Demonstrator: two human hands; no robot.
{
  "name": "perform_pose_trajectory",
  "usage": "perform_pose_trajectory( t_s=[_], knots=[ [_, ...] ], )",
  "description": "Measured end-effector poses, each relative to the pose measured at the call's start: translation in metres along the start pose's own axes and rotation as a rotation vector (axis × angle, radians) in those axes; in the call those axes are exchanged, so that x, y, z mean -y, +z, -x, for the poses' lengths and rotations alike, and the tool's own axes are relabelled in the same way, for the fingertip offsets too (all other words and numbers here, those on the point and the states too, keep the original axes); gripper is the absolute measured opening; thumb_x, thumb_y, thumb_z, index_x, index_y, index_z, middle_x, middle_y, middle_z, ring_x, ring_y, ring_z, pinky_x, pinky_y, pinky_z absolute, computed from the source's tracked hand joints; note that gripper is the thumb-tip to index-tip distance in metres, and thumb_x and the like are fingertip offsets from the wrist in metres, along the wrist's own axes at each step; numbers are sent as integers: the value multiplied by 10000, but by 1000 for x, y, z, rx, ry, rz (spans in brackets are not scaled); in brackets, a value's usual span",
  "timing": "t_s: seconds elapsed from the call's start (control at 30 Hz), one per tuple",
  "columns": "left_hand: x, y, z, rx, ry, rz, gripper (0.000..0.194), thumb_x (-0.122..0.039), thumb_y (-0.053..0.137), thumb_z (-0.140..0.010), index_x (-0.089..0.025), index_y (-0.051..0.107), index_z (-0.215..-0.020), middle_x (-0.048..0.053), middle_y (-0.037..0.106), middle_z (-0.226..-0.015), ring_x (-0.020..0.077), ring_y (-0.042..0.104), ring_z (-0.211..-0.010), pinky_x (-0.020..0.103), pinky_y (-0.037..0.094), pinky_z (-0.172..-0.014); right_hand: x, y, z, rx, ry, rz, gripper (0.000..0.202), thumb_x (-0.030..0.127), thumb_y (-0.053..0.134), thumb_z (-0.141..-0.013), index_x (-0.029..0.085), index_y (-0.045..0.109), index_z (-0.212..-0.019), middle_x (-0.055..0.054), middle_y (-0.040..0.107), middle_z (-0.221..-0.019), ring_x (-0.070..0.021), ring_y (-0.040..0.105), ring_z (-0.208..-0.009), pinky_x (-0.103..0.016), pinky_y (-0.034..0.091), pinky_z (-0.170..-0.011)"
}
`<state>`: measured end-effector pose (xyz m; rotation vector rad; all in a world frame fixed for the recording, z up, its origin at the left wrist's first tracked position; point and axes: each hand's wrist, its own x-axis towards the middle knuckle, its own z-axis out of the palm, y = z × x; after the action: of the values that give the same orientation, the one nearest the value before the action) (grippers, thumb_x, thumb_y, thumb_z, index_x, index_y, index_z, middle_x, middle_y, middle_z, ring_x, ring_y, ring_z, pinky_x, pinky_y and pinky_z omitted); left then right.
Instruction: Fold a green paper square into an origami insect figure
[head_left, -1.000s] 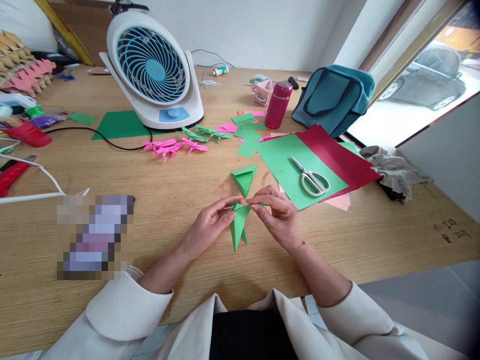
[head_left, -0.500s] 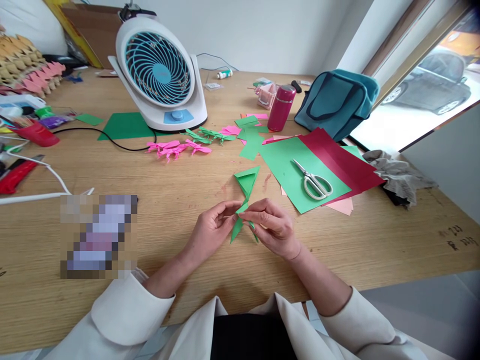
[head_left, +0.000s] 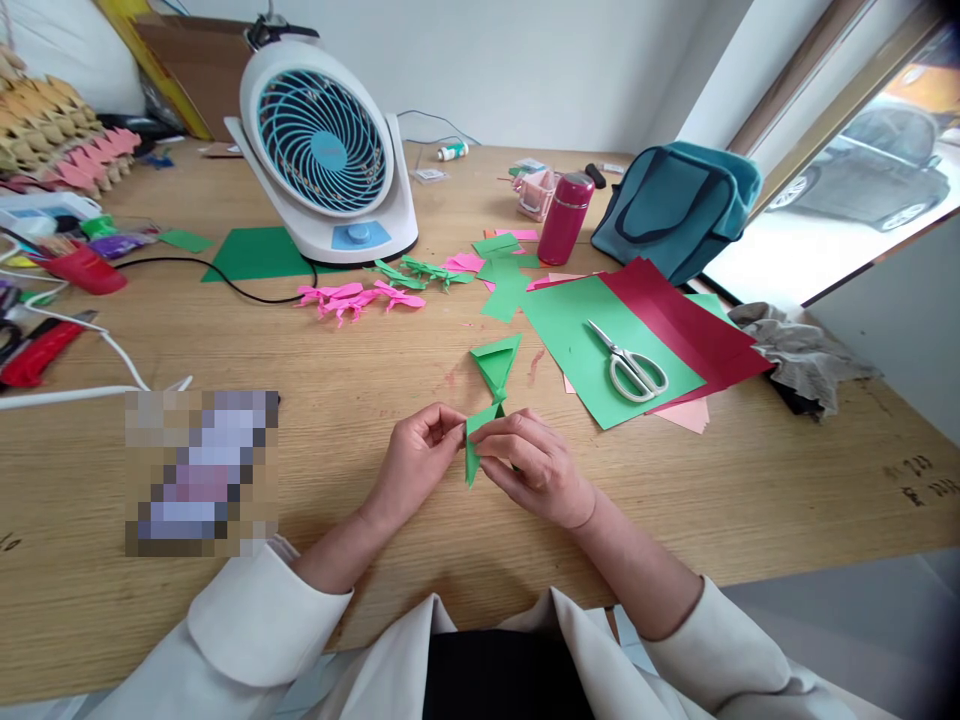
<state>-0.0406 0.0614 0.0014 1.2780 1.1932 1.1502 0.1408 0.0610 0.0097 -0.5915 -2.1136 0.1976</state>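
Taking the folded green paper (head_left: 478, 419) as the middle of the dial, it sits over the near part of the tabletop (head_left: 337, 370), between the two hands: the left hand (head_left: 421, 452) pinches its nine o'clock edge with thumb and fingertips together, and the right hand (head_left: 536, 467) pinches it from three o'clock, bent fingers across the front and thumb below, presumably so that one grip steadies while the other shapes the crease. A green triangle (head_left: 498, 364) lies just beyond at twelve, its point at the paper's upper edge; whether they join I cannot tell. The scissors (head_left: 634, 372) rest toward two o'clock on a green sheet (head_left: 576, 345), perhaps simply parked there within reach, and pink folded figures (head_left: 356, 300) lie grouped toward eleven, likely to stay out of the working space. As for containers, the red holder (head_left: 88, 272) at ten o'clock carries thin sticks (head_left: 58, 246), the pink basket (head_left: 535, 194) past twelve has contents too small to make out, the magenta flask (head_left: 565, 224) at one stands capped, and the teal bag (head_left: 675, 212) between one and two hides whatever it holds
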Motion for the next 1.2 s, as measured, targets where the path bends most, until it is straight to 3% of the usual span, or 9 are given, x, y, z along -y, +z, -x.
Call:
perform_pose_trajectory(
  t_s=[0.27, 0.4, 0.6, 0.73, 0.9, 1.07, 1.2],
  knots=[
    [-1, -2, 0, 31, -28, 82, 173, -304, 642, -848, -165, 668, -748, -21, 621, -691, 100, 545, -659, 202, 437, -618, 0, 2, 1, 52, 21, 21, 91, 126, 557, -971, 199, 610, -986, -79, 656, -938, -177, 619, -852, -327, 515, -747],
    [-4, -4, -1, 23, 28, -32, 186, -329, 676, -830, -161, 658, -750, -24, 615, -689, 101, 540, -649, 207, 438, -614, -1, 5, 3, 101, 24, 41, 89, 119, 555, -976, 178, 621, -983, -88, 653, -940, -182, 622, -861, -321, 519, -764],
    [-5, -10, -3, -15, 135, -231, 182, -294, 631, -866, -171, 624, -732, -32, 609, -668, 104, 536, -610, 214, 418, -569, 0, 2, 2, 141, 9, 11, 229, 83, 489, -987, 197, 630, -1127, -93, 663, -1017, -189, 632, -910, -335, 522, -788],
    [-5, -10, 0, 28, 308, -413, 129, -215, 595, -915, -181, 646, -802, -18, 645, -747, 123, 593, -712, 242, 452, -687, 0, -2, -1, 5, 163, 50, 186, 159, 584, -960, 211, 627, -1133, -96, 646, -1009, -220, 612, -929, -394, 506, -814],
    [-5, -8, 4, 69, 590, -598, 110, -140, 562, -953, -192, 635, -889, 2, 649, -819, 144, 599, -796, 270, 455, -749, -4, 0, -2, 43, 351, -49, 57, 234, 606, -964, 209, 627, -1011, -75, 666, -962, -222, 613, -923, -393, 488, -815],
    [-6, -9, 6, -5, 660, -623, 86, -125, 592, -951, -205, 608, -979, -2, 677, -885, 137, 628, -833, 261, 477, -781, -4, 4, -4, 25, 526, -251, 31, 200, 613, -940, 204, 635, -919, -29, 636, -840, -170, 610, -812, -315, 484, -739],
    [-8, -10, 6, 10, 752, -668, 74, -145, 620, -947, -207, 595, -978, -12, 667, -851, 140, 611, -807, 270, 474, -773, -4, 3, -5, 5, 590, -396, 80, 232, 626, -932, 203, 644, -859, -9, 616, -794, -144, 593, -754, -281, 468, -691]
  ],
)
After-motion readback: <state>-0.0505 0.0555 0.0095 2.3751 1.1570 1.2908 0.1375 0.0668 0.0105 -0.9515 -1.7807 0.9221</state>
